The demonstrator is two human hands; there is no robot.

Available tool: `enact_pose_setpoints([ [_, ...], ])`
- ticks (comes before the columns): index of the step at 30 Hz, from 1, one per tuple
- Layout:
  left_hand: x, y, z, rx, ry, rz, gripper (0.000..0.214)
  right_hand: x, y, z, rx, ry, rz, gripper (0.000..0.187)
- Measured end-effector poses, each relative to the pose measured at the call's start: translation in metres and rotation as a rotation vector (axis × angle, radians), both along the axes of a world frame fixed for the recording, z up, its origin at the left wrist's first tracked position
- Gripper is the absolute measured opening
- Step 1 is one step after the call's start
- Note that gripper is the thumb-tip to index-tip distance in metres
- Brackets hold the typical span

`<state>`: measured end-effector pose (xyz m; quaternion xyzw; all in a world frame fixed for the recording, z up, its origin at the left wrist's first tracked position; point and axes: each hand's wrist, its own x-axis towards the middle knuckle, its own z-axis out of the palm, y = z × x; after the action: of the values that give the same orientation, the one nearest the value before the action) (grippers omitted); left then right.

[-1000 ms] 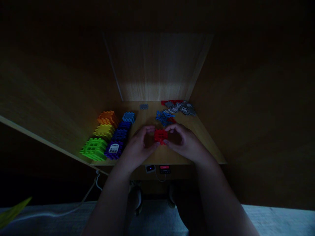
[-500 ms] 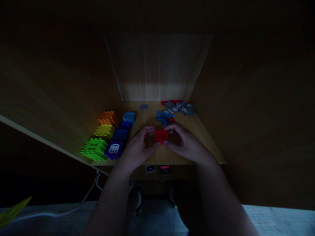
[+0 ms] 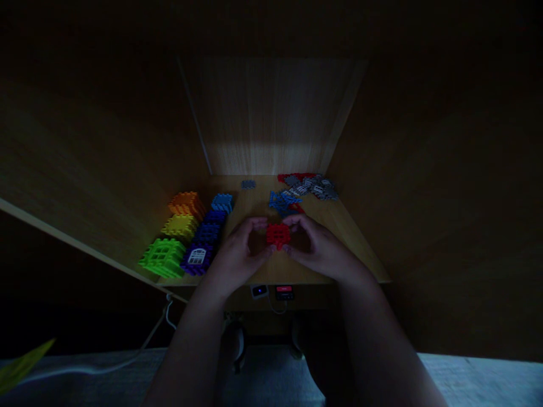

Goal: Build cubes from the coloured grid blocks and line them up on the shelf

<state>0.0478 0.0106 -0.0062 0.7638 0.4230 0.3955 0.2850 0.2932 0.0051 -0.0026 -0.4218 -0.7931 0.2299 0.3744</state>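
A small red block assembly (image 3: 277,234) of interlocking plastic tiles sits just above the wooden desk (image 3: 322,265) between both my hands. My left hand (image 3: 237,254) pinches its left side with thumb and fingers curled. My right hand (image 3: 318,246) grips its right side, fingers bent over the top. The scene is dim, so the finger contact is hard to see in detail.
Finished cubes stand in rows at the left: green (image 3: 163,255), yellow (image 3: 180,225), orange (image 3: 185,203), purple (image 3: 197,258), dark blue (image 3: 208,230) and light blue (image 3: 222,201). A heap of loose grey, blue and red tiles (image 3: 303,189) lies at the back right. One grey tile (image 3: 248,183) lies alone.
Both hands and the red assembly have shifted very slightly away from me; the grip looks the same.
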Motion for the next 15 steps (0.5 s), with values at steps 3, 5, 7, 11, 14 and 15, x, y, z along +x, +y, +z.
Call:
enact_pose_setpoints([
  [3, -0.0004, 0.0004, -0.0007, 0.003, -0.002, -0.004, 0.048, 0.0000, -0.0003, 0.0006, -0.005, 0.004, 0.005, 0.046],
  [5, -0.0005, 0.0008, -0.0009, 0.006, 0.000, -0.005, 0.048, 0.0003, 0.0000, 0.0005, -0.006, 0.006, 0.010, 0.046],
  [7, -0.0005, 0.0011, -0.0011, 0.008, -0.001, -0.007, 0.048, 0.0005, 0.0002, 0.0002, -0.005, 0.008, 0.012, 0.047],
  [11, -0.0010, 0.0014, -0.0025, 0.024, -0.017, -0.017, 0.049, 0.0009, 0.0003, 0.0001, -0.007, -0.001, 0.008, 0.048],
  [14, -0.0015, 0.0014, -0.0035, 0.035, -0.018, -0.027, 0.050, 0.0007, 0.0002, 0.0003, 0.002, -0.004, 0.009, 0.048],
  [15, -0.0017, 0.0013, -0.0036, 0.034, -0.016, -0.029, 0.050, 0.0005, 0.0002, 0.0004, 0.006, -0.001, 0.008, 0.047],
])
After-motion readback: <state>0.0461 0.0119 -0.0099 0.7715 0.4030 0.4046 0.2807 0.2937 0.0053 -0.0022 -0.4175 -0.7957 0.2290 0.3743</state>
